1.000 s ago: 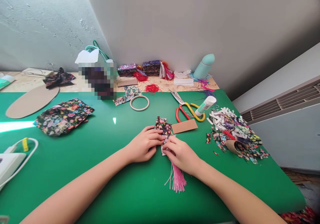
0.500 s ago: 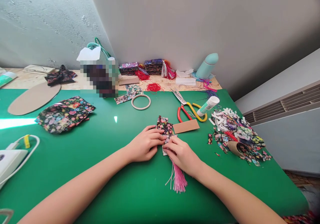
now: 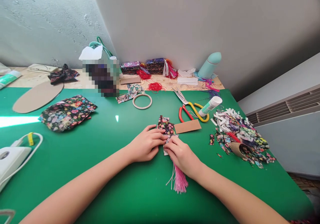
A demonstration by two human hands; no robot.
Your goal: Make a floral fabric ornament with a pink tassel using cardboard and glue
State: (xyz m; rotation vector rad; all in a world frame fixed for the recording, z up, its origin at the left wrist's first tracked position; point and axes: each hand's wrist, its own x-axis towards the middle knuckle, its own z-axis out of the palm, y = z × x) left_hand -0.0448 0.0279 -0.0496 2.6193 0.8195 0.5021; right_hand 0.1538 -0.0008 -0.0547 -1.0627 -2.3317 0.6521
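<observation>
A strip of dark floral fabric (image 3: 166, 125) lies on the green table top, with a pale edge showing at its lower end. My left hand (image 3: 147, 144) rests at its left side, fingers stretched out and pressing on the fabric, thumb beside it. From the right, my right hand (image 3: 183, 155) pinches the lower part of the strip, its fingertips close to those of the left. Below my right hand a pink tassel (image 3: 180, 180) spreads on the table; its upper end is hidden. Touching the strip's right side is a brown card rectangle (image 3: 188, 126).
Beyond the card lie scissors (image 3: 192, 110) with red and yellow handles and a glue stick (image 3: 211, 106). Fabric scraps (image 3: 242, 130) are heaped at right. A tape ring (image 3: 142, 101), floral fabric piece (image 3: 67, 114) and card oval (image 3: 37, 98) lie farther left. A white device (image 3: 15, 162) sits at left.
The whole view has shifted slightly, so the background things sit a little farther right. Both hands keep nearly the same pose on the fabric strip.
</observation>
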